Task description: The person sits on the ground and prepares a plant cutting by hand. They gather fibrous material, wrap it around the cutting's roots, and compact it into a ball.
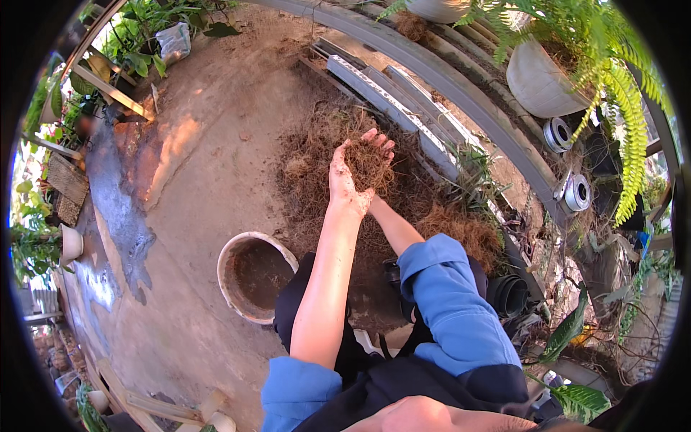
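My left hand point(344, 181), smeared with soil, cups one side of a clump of brown coir-like fibre point(367, 164). From beneath and the far side, my right hand point(380, 143) supports the same clump; only its fingers show past the fibre, and its palm is hidden. Under both hands spreads a heap of loose brown fibre point(305, 178) on the ground. Left of my knees stands a round tub point(224, 272) with murky brown liquid in it.
Metal channels point(388, 102) lie beyond the heap, beside a long curved-looking rail point(464, 86). White pots with ferns point(545, 81) stand at the upper right. Black plastic pots point(507, 297) sit by my right leg. A wet patch point(121, 200) marks the floor at left.
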### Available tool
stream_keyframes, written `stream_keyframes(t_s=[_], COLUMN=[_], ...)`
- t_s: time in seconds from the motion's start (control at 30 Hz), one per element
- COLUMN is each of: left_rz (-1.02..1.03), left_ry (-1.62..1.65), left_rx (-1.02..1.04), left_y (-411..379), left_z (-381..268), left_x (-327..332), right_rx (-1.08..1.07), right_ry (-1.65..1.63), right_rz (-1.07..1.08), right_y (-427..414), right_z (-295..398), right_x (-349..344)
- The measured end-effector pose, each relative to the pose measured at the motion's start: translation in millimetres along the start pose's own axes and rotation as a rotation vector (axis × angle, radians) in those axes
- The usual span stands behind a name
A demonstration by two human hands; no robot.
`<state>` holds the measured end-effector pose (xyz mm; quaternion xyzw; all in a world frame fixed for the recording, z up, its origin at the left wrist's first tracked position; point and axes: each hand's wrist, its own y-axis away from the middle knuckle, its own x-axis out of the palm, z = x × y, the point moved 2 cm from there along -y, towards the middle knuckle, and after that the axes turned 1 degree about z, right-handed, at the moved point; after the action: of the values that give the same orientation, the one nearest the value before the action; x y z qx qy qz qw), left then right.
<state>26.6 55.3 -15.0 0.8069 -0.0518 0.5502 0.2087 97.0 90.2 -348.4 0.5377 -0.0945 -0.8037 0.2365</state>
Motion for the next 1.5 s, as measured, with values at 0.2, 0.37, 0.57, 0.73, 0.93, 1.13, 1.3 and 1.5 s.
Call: stream_keyframes(t_s=[0.2, 0.37, 0.57, 0.73, 0.93, 1.13, 1.3, 1.5], left_rz=[-0.043, -0.036, -0.037, -0.062, 0.023, 0.035, -0.010, -0.087], left_ry=[0.022, 0.009, -0.036, -0.029, 0.025, 0.015, 0.038, -0.067], left_rx=[0.015, 0.019, 0.006, -0.001, 0.027, 0.078, 0.105, 0.100], left_y=[1, 1, 6, 7, 3, 3, 4, 3], left_z=[-22, -24, -22, -23, -31, -43, -50, -41], left_x=[-8, -5, 0, 14, 6, 1, 5, -3], right_rx=[-0.013, -0.065, -0.096, 0.141, 0.200, 0.068, 0.147, -0.024], right_ry=[0.113, 0.184, 0.085, -0.716, -1.759, -1.848, -1.580, -1.777], right_rz=[0.072, -0.010, -0.154, -0.242, 0.042, 0.224, -0.018, -0.518], right_y=[54, 96, 100, 48, 23, 43, 100, 206], right_z=[7, 11, 8, -23, 18, 58, 80, 121], right_x=[28, 34, 66, 60, -54, -160, -265, -312])
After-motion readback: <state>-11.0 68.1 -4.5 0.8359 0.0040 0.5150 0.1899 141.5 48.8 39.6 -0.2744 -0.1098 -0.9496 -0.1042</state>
